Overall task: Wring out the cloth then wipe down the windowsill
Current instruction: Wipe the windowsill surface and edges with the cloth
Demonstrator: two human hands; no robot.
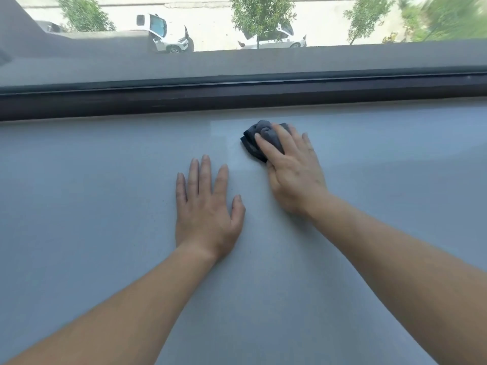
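A wide pale grey windowsill [105, 193] fills most of the view. A crumpled dark grey cloth [259, 138] lies on it, a little right of centre and close to the window frame. My right hand [292, 167] presses down on the cloth, fingers spread over its top, so the cloth's near right part is hidden. My left hand [207, 206] lies flat on the bare sill with its fingers apart, a hand's width to the left of the cloth and nearer to me, and it holds nothing.
A dark window frame rail [237, 97] runs along the far edge of the sill. Beyond the glass are an outer ledge, parked white cars [168, 35] and small trees far below.
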